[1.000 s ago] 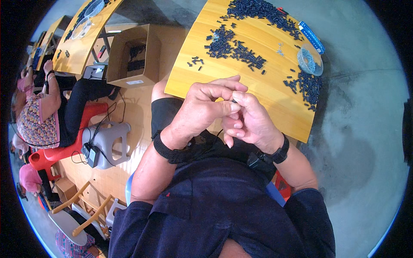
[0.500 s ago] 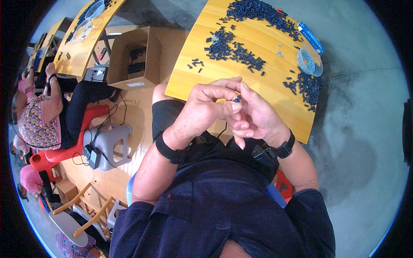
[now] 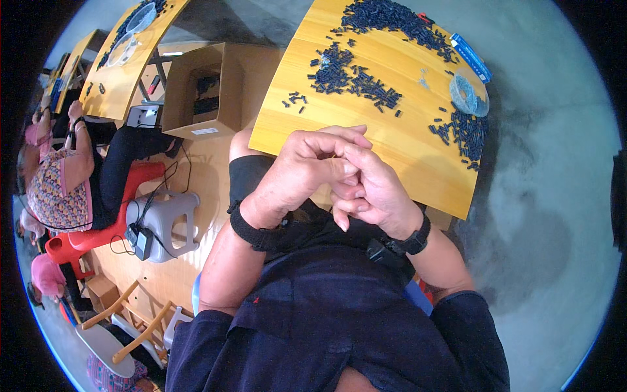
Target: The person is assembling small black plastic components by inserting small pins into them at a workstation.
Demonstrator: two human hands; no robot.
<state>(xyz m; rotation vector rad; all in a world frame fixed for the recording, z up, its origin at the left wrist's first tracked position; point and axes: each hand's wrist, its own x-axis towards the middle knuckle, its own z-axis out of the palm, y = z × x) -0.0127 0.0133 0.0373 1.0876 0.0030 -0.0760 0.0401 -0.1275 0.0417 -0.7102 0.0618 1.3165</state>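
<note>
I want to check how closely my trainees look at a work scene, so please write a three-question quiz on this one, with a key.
1. Multiple choice: which thing sits next to the blue box on the person's table?
a) a grey stool
b) a clear tub of light-blue pieces
c) a wooden chair

2. True or false: the fingers of the left hand and right hand touch, with heaps of small dark pieces beyond them.

3. Fill the gap: an open cardboard box stands to the ____ of the person's table.

Key: 1 b; 2 true; 3 left.
</note>
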